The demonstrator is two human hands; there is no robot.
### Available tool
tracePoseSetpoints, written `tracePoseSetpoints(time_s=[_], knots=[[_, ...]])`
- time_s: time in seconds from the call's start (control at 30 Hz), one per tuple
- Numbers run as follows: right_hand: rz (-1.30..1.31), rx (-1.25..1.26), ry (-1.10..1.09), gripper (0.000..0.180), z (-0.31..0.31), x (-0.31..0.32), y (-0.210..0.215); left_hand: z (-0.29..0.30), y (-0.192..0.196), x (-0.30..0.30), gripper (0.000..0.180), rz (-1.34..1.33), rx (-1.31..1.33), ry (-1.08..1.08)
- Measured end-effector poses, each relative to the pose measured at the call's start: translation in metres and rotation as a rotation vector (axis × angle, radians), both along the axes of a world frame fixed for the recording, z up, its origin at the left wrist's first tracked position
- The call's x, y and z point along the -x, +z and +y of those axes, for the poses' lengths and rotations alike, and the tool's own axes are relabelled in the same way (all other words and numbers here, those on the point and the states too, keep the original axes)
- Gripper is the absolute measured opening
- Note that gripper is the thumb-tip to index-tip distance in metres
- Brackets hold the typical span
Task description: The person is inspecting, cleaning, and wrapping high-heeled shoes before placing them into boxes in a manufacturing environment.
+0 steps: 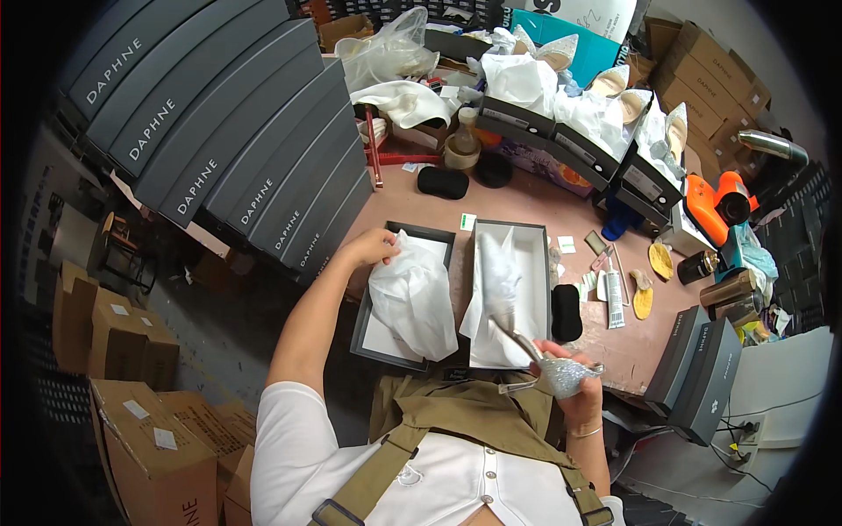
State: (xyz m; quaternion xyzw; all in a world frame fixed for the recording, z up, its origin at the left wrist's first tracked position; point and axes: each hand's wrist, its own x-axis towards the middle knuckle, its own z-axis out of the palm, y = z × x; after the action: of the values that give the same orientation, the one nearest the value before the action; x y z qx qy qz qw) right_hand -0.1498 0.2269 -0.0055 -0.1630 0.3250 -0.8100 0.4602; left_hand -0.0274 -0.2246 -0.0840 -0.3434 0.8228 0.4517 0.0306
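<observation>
The right hand (574, 379) was closed around a glittery silver high-heeled shoe (553, 366), held just above the near edge of the pink worktable (526, 206), its thin heel pointing up-left toward the open grey shoe box (513, 294) lined with white tissue paper. The left hand (373, 247) rested on the far-left corner of the grey box lid (399, 294), fingers curled and pinching the crumpled white tissue sheet (412, 298) lying in it. Box and lid sat side by side, nearly touching. Just right of the box lay a black oval pad (566, 313), a white tube (614, 300) and yellow insoles (653, 276). A leaning row of dark grey shoe boxes (228, 131) crowded the table's left side, and open boxes stuffed with white paper (561, 110) lined its far edge.
</observation>
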Motion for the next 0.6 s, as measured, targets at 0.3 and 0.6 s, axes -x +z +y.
tracePoseSetpoints(time_s=[0.3, 0.6], knots=[[0.198, 0.180, -0.256, 0.064, 0.034, 0.008, 0.036, 0.122, 0.146, 0.041, 0.024, 0.815, 0.554, -0.063], [-0.196, -0.199, -0.077, 0.058, -0.010, 0.000, 0.004, 0.215, -0.013, -0.013, 0.024, 0.706, -0.076, 0.481]])
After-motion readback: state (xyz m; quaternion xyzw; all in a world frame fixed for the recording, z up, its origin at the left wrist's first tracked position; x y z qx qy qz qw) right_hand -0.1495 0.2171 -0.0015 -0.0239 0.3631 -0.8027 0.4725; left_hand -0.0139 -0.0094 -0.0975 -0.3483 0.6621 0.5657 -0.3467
